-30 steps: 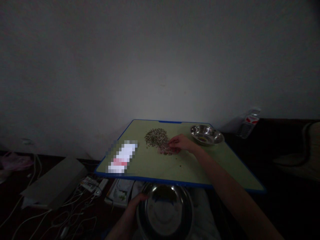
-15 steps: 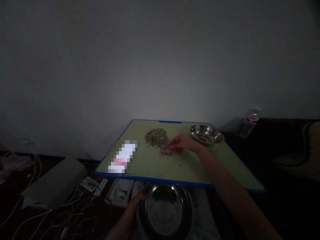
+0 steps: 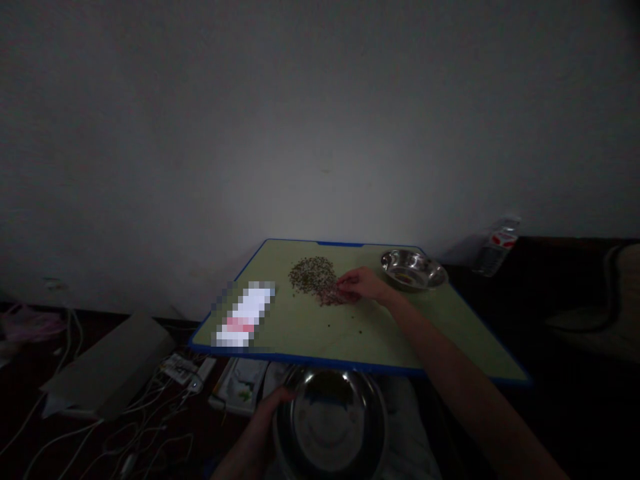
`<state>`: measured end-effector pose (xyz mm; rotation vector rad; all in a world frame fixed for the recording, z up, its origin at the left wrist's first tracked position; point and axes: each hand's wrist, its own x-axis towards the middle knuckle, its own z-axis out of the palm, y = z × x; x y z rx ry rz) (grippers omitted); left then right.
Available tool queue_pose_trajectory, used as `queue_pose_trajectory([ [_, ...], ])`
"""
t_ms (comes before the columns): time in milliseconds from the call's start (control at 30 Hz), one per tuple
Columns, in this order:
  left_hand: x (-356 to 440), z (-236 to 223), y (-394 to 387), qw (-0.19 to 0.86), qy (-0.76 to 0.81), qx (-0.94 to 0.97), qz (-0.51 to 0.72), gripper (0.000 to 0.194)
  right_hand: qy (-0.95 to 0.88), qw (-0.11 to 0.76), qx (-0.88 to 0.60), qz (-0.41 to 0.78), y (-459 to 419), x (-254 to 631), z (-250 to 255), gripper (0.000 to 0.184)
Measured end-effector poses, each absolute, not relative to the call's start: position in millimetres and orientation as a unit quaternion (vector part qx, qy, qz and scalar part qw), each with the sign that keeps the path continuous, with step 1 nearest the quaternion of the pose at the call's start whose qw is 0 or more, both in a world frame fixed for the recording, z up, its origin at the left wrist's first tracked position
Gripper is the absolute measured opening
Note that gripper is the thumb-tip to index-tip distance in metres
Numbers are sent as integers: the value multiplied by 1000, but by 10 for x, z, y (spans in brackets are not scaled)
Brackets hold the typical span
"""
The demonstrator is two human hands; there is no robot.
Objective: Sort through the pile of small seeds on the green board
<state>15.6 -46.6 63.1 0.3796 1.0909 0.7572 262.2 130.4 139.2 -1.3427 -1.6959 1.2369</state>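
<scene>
My right hand (image 3: 361, 285) reaches over the pale green, blue-edged table (image 3: 285, 327), its fingers pinched together at the near right edge of a heap of small mixed dark and light grains, perhaps seeds or beans (image 3: 311, 274). A thin pinkish piece (image 3: 333, 298) lies under these fingertips among the grains; its kind is unclear. My left hand (image 3: 274, 407) grips the left rim of a shiny metal bowl (image 3: 330, 427) below the table's front edge, thumb on the rim, other fingers hidden. A second metal bowl (image 3: 414, 271) stands at the table's back right.
A blurred-out bright phone-like object (image 3: 246, 315) lies on the table's left. Several stray grains dot the tabletop. Below left are a grey box (image 3: 113, 363), tangled cables (image 3: 143, 427) and a white tray (image 3: 241, 383). A clear bottle (image 3: 497, 247) leans by the wall.
My right hand has moved slightly away from me and left, and the pinkish piece has shifted with it. A few stray grains show nearer me. My left hand and its bowl stay put.
</scene>
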Motion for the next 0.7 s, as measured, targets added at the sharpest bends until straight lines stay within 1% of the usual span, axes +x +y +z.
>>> queue_pose_trajectory([
  [100,154,651,-468,765,501,180,362,12,-645,321,-502,479,1290,2637,1415,27],
  [267,173,656,-474,757,515,180,359,15,-660,293,-476,502,1262,2640,1428,30],
  [467,171,621,-470,754,518,177,362,17,-657,312,-484,487,1254,2617,1443,30],
  [700,160,565,-450,751,516,168,377,18,-679,238,-466,515,1207,2661,1519,35],
])
